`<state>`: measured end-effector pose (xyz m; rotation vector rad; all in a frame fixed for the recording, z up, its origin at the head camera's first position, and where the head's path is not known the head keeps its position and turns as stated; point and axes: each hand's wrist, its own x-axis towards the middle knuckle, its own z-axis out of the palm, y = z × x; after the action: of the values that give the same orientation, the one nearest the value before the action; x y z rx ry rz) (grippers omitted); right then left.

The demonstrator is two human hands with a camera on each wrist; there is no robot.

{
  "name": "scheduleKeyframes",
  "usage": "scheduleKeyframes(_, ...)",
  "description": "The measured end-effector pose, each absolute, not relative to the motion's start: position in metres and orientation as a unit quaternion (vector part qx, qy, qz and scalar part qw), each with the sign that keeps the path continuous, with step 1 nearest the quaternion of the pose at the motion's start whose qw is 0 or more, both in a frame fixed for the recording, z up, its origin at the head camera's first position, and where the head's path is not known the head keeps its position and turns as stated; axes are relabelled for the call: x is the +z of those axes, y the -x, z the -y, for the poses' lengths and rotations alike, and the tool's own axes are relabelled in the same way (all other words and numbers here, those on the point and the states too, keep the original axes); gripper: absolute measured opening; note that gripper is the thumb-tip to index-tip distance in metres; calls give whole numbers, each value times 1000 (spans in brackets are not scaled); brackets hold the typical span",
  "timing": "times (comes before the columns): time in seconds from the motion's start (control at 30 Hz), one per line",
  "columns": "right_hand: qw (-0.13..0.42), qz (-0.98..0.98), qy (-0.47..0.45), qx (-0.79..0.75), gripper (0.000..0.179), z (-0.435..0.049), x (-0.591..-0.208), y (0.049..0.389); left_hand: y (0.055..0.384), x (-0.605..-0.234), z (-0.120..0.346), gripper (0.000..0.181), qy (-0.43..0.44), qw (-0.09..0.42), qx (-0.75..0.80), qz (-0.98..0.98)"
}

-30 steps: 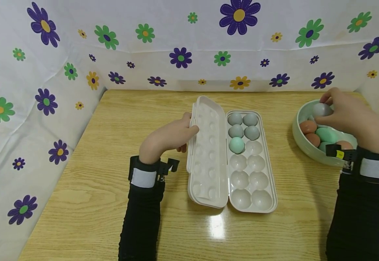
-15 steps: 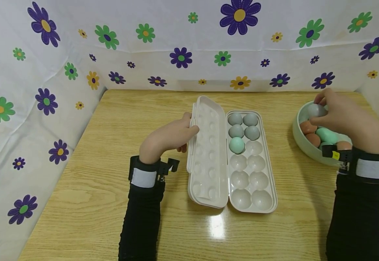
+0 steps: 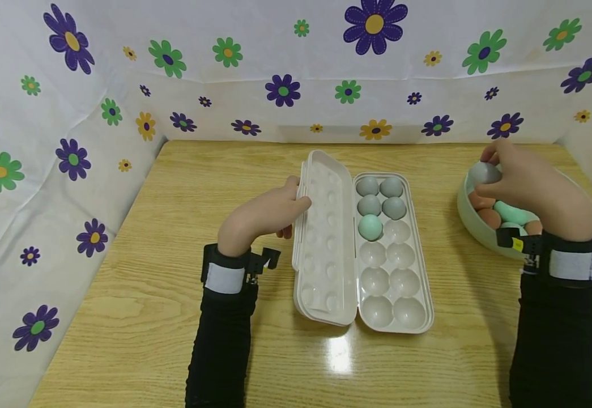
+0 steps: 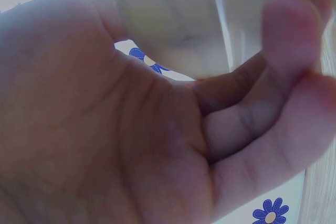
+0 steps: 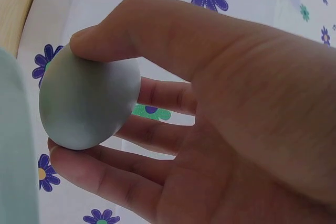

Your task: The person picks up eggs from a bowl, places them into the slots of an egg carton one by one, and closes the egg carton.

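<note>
In the head view, my left hand (image 3: pixel 262 220) grips the raised lid (image 3: pixel 323 243) of a cream egg carton, thumb over its outer edge and fingers behind. The carton's base (image 3: pixel 400 256) lies to the right of the lid. Grey-blue eggs (image 3: pixel 368 186) fill its far cups, and one mint-green egg (image 3: pixel 370 227) sits just nearer. My right hand (image 3: pixel 537 190) pinches a grey-blue egg (image 5: pixel 89 98) between thumb and fingertips, over the left side of a pale green bowl (image 3: pixel 471 224). Brown eggs (image 3: pixel 489 218) and green eggs (image 3: pixel 511 213) lie in that bowl, partly hidden by the hand.
Both the carton and the bowl stand on a wooden table (image 3: pixel 137 272). A white cloth with printed flowers (image 3: pixel 255 45) hangs behind the table and at its sides. Bare wood separates the carton from the bowl.
My right hand has moved left with the grey-blue egg, from over the bowl's middle toward its left rim. My left hand and the carton stay where they were.
</note>
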<state>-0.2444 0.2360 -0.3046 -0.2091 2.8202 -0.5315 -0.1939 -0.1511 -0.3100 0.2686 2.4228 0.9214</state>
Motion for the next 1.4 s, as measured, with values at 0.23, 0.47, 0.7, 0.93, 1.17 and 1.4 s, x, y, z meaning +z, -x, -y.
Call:
scheduleKeyframes(0.23,131,-971,75,-185,61,-232,-304,244,194,-309,151,49,-101,265,343,-895)
scheduleKeyframes(0.47,123,-971,94,-183,58,-225,-304,242,194,-310,151,49,-101,266,341,-896)
scheduleKeyframes(0.7,134,-966,106,-192,57,-221,-303,241,195,-312,151,47,-102,263,347,-894)
scheduleKeyframes(0.93,136,-965,100,-203,57,-213,-303,240,194,-312,152,47,-103,263,347,-894)
scheduleKeyframes(1.17,138,-965,115,-193,58,-203,-303,239,195,-311,152,49,-98,266,338,-897)
scheduleKeyframes(1.4,134,-964,137,-185,56,-193,-302,235,193,-309,151,48,-100,268,351,-892)
